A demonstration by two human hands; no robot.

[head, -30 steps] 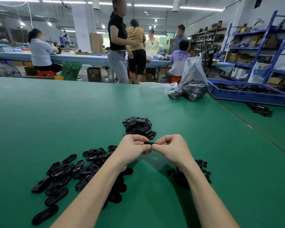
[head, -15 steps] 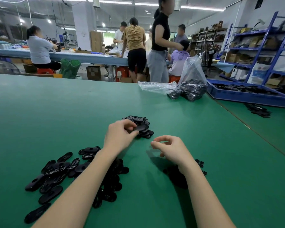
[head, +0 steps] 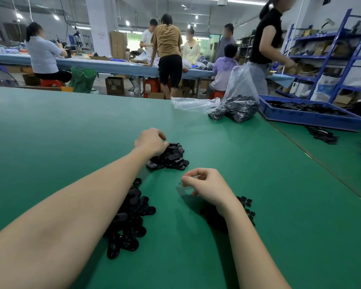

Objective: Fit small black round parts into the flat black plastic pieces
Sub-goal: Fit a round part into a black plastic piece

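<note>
left hand (head: 151,142) reaches out over the green worktop (head: 71,130) and rests on the far pile of flat black pieces (head: 171,156), its fingers curled down onto the near-left edge of that pile; whether they pinch a piece or only touch the heap i cannot tell, since the fingertips are hidden behind the knuckles. right hand (head: 206,185) hovers nearer the body than that far pile and a little to its right, apart from it, with thumb and forefinger curled toward each other into a loose ring and the other fingers tucked under; nothing shows plainly between the fingertips, so i cannot tell if a small part is held there.

taking the far pile as the landmark: a second heap of flat oval black pieces (head: 129,222) lies nearer the body and to the left, partly covered by the left forearm. a cluster of small black round parts (head: 247,205) lies nearer the body and to the right, partly hidden under the right wrist.

beyond the far pile and to the right, near the worktop's far edge, stand clear plastic bags (head: 238,101) with dark parts inside. further right of those sits a blue tray (head: 308,118) filled with black pieces, and a loose scatter of black parts (head: 323,135) lies just in front of it. behind the worktop, people stand and sit around a long blue table (head: 113,66), and blue shelves (head: 342,55) stand at the right.
</note>
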